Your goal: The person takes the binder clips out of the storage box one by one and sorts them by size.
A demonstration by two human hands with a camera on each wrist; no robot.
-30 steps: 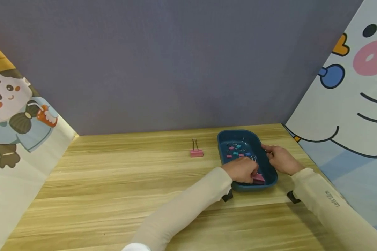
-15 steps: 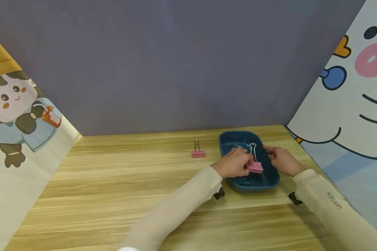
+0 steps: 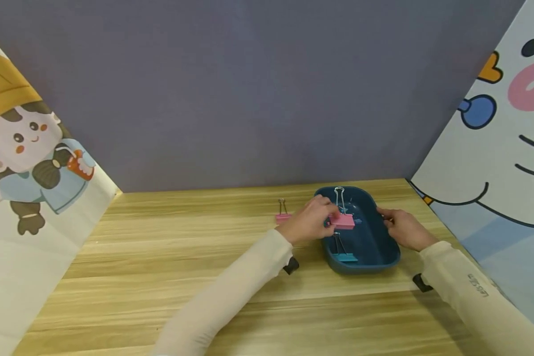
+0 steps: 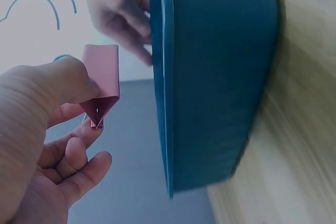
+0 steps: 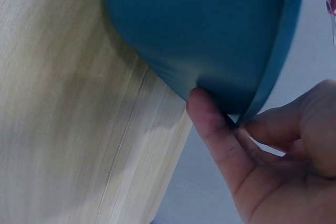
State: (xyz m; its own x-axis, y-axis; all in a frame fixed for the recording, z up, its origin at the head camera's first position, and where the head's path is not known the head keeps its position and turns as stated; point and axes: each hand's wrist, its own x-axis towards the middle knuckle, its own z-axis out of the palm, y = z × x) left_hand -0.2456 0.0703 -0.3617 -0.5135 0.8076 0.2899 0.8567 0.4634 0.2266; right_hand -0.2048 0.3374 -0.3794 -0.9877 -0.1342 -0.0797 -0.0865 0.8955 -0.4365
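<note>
Near the tabletop's (image 3: 129,267) far-right corner, my left hand (image 3: 308,220) pinches a pink metal binder clip (image 3: 346,222), my right hand (image 3: 405,230) a blue plastic tray (image 3: 364,269).

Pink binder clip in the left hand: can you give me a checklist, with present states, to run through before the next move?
1. Held pink binder clip pinched by the left hand: ok.
2. Right hand gripping the dark blue tray at its edge: ok.
3. Held clip apart from the tray's rim: ok, a gap shows in the left wrist view.
4. Teal binder clip inside the tray: ok.
5. Second pink binder clip fully visible: not ok, partly hidden.
</note>
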